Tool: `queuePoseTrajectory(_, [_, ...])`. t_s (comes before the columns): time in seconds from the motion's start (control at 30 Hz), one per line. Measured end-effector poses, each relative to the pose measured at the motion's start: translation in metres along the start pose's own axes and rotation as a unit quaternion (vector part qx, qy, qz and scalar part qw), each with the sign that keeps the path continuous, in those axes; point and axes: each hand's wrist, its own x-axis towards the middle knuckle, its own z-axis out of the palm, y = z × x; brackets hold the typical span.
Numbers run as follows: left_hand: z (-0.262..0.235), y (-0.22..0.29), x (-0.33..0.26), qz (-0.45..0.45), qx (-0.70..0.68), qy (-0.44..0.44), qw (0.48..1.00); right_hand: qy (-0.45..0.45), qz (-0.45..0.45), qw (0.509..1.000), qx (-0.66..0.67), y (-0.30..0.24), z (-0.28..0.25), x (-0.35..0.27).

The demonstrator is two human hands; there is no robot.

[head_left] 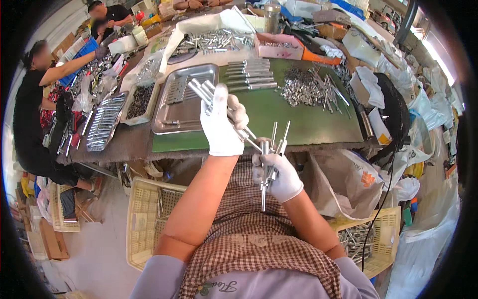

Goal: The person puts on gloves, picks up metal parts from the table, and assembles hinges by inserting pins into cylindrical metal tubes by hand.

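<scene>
My left hand (219,122), in a white glove, is closed around several shiny metal tubes (200,90) with thin rods sticking out below. Gloved too, my right hand (282,177) grips several metal rods with thicker sleeves (265,149), some pointing up and one hanging down. Both hands are held at the near edge of the green work mat (209,142), the left higher than the right. Behind my left hand is a steel tray (160,117) with a row of metal parts (178,90) and a few rods. More metal tubes (254,79) lie lined up on the mat.
Small metal pieces (301,87) are heaped on the mat beside loose thin rods (328,92). A pink box (279,52) stands behind. Yellow crates (142,219) flank me, with a white sack (343,184) at right. A co-worker (37,104) works at the left.
</scene>
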Motion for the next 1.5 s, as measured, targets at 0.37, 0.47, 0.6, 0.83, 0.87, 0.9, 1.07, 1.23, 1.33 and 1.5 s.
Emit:
queuePoseTrajectory(0.37, [-0.005,0.012,0.025,-0.135,-0.102,0.049,0.984,0.014,-0.449,0.489,-0.748,-0.001,0.024,-0.001])
queuePoseTrajectory(0.47, [-0.016,0.034,0.055,0.025,-0.043,0.098,0.994,-0.013,-0.216,0.936,-0.278,0.008,0.027,-0.046])
queuePoseTrajectory(0.6, [0.004,0.100,0.067,0.058,-0.085,0.038,0.994,0.016,-0.222,0.948,-0.228,-0.008,0.000,-0.070])
queuePoseTrajectory(0.83, [-0.051,0.004,-0.107,-0.288,0.023,0.058,0.956,0.074,-0.203,0.931,-0.295,-0.019,0.022,-0.030])
queuePoseTrajectory(0.87, [-0.083,-0.011,-0.121,-0.364,-0.018,0.080,0.928,0.108,-0.164,0.931,-0.308,-0.011,0.026,-0.033])
queuePoseTrajectory(0.9, [-0.106,-0.031,-0.132,-0.411,-0.047,0.064,0.908,0.116,-0.212,0.873,-0.424,0.002,0.002,-0.025])
queuePoseTrajectory(1.07, [-0.102,-0.030,-0.160,-0.412,0.052,0.004,0.910,0.167,-0.130,0.732,-0.647,0.012,-0.013,-0.031])
queuePoseTrajectory(1.23, [-0.108,-0.032,-0.152,-0.443,-0.015,0.019,0.896,0.140,-0.227,0.735,-0.624,-0.003,0.000,-0.036])
queuePoseTrajectory(1.33, [-0.107,-0.034,-0.153,-0.445,-0.117,-0.023,0.887,-0.052,-0.318,0.678,-0.661,-0.017,0.017,-0.046])
queuePoseTrajectory(1.5, [-0.151,-0.076,-0.157,-0.460,-0.259,-0.074,0.846,-0.288,-0.285,0.358,-0.841,-0.003,0.029,-0.044])
